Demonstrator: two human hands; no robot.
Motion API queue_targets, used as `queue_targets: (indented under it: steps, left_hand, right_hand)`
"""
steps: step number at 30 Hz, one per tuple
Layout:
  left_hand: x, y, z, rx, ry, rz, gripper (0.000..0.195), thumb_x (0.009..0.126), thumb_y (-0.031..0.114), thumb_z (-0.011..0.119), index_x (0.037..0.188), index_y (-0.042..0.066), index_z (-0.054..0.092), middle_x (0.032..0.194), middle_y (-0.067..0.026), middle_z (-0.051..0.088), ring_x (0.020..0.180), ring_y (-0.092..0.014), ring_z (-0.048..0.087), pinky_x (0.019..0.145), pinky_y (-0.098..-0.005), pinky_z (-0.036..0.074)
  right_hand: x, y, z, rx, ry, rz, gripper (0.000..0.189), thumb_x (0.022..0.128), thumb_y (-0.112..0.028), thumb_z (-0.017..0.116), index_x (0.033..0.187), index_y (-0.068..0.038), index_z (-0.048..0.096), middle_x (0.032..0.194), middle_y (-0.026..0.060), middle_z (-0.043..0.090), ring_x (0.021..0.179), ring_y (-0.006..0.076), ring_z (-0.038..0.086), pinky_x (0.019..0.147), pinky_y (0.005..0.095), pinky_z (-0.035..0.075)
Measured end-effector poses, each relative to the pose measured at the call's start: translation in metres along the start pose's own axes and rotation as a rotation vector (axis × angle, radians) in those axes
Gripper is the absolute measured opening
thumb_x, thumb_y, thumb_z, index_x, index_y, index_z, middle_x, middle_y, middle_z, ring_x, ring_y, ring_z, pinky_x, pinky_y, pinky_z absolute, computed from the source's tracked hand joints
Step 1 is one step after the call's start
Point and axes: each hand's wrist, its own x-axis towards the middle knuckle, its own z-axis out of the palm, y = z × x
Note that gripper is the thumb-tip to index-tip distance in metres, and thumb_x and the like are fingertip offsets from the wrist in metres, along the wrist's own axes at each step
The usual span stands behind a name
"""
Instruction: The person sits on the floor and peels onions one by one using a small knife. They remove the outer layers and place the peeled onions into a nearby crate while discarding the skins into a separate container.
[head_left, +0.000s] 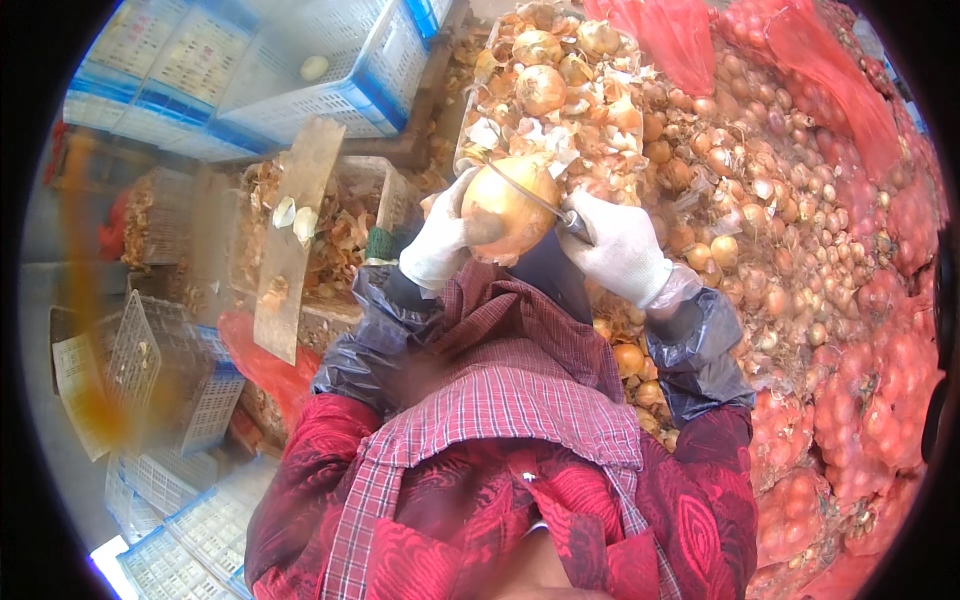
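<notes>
My left hand (444, 238), in a white knit glove, grips a large yellow-brown onion (517, 206) from its left side, above my lap. My right hand (619, 244), gloved the same way, is closed around the dark handle of a small knife (574, 221). The knife's thin blade lies across the upper face of the onion, towards its top left. Just beyond the onion stands a crate heaped with whole onions (540, 90) and loose dry skins (600, 124). My right fingertips are mostly hidden.
Loose onions (724, 251) and red mesh sacks (787, 517) fill the right side. At the upper left, a blue-and-white plastic crate (382, 82) holds a peeled onion (314, 68). A wooden board (289, 255) with peel pieces spans a crate of skins (394, 184) at my left.
</notes>
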Motion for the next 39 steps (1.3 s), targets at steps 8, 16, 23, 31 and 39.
queue_targets:
  steps: [8,16,23,31,39]
  left_hand:
    - [-0.017,0.01,-0.006,-0.22,-0.114,-0.148,0.092,0.072,0.037,0.082,0.143,-0.002,0.038,0.134,-0.0115,0.054,0.119,-0.02,0.055,0.102,-0.0347,0.045]
    - [-0.018,0.028,0.011,0.124,-0.132,-0.07,0.09,0.063,0.029,0.084,0.137,0.0,0.043,0.129,-0.0106,0.055,0.118,-0.02,0.054,0.103,-0.0328,0.042]
    - [-0.016,0.022,0.006,0.191,-0.165,0.004,0.097,0.058,0.028,0.087,0.138,0.001,0.042,0.129,-0.0104,0.053,0.121,-0.021,0.052,0.103,-0.0343,0.042]
    - [0.004,0.006,0.045,0.029,0.007,0.044,0.102,0.062,0.022,0.087,0.145,0.001,0.031,0.133,-0.0124,0.049,0.122,-0.02,0.051,0.102,-0.0345,0.044]
    - [0.002,0.029,0.03,0.315,-0.029,-0.004,0.094,0.065,0.016,0.085,0.143,0.0,0.035,0.13,-0.0116,0.053,0.121,-0.02,0.052,0.101,-0.0348,0.045]
  right_hand:
    - [-0.015,0.006,0.0,-0.069,0.007,-0.124,0.015,0.076,-0.015,0.068,0.089,-0.014,0.06,0.074,0.0085,0.062,0.062,0.0305,0.064,0.054,0.039,0.051]
    - [-0.009,0.002,0.004,-0.072,0.077,-0.164,0.019,0.078,-0.015,0.067,0.095,-0.012,0.059,0.075,0.01,0.063,0.062,0.0318,0.064,0.055,0.0411,0.052]
    - [-0.036,0.11,0.0,0.173,0.195,0.62,0.027,0.091,-0.029,0.062,0.104,-0.005,0.058,0.083,0.0132,0.069,0.071,0.0295,0.068,0.07,0.041,0.053]
    - [-0.023,0.005,0.028,1.431,0.135,0.418,0.058,0.091,-0.049,0.065,0.121,-0.001,0.053,0.069,-0.0007,0.058,0.049,0.0058,0.051,0.041,0.0197,0.036]
    - [-0.005,-0.001,0.006,0.937,0.088,0.377,0.047,0.091,-0.037,0.069,0.122,-0.003,0.059,0.073,0.0024,0.061,0.055,0.0064,0.051,0.049,0.0223,0.04]
